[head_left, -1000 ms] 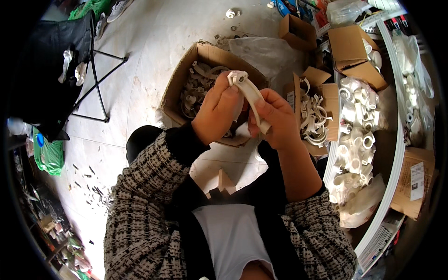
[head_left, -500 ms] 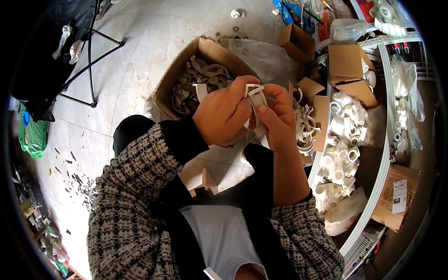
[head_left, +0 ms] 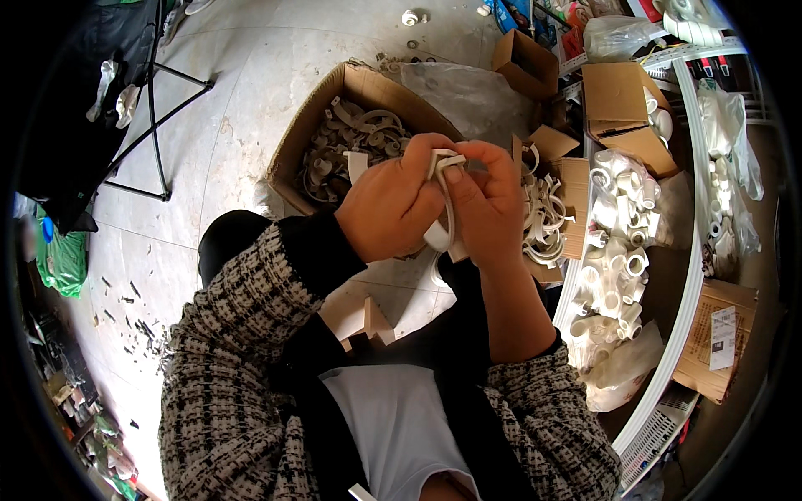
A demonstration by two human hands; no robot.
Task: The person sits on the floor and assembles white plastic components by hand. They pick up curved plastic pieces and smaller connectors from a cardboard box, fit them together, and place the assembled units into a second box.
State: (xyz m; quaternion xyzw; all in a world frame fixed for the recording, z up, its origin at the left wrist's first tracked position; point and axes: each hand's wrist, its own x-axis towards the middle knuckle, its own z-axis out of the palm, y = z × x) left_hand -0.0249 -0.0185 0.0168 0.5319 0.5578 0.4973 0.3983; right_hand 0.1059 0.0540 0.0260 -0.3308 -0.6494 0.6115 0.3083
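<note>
Both my hands meet in front of me over the near edge of a cardboard box, gripping a white plastic pipe clamp (head_left: 451, 204). My left hand (head_left: 388, 204) pinches its upper end with thumb and forefinger. My right hand (head_left: 489, 204) has its thumb pressed on the top of the clamp, the fingers curled behind. Part of the clamp is hidden by the fingers. Beside the left hand a flat white piece (head_left: 357, 164) sticks out; whether that hand holds it I cannot tell. The cardboard box (head_left: 288, 150) contains many loose curved clamps (head_left: 330, 150).
Another open carton (head_left: 576, 196) with white clamps (head_left: 545, 238) stands to the right. Past it, bags of white pipe fittings (head_left: 616, 275) lie by a white shelf edge (head_left: 681, 309). A black folding frame (head_left: 159, 125) stands at far left. Dark scraps (head_left: 142, 321) litter the floor.
The clamp has turned between my fingers, its curved side now showing lower down. My right thumb has moved up onto its top end. The view has shifted slightly.
</note>
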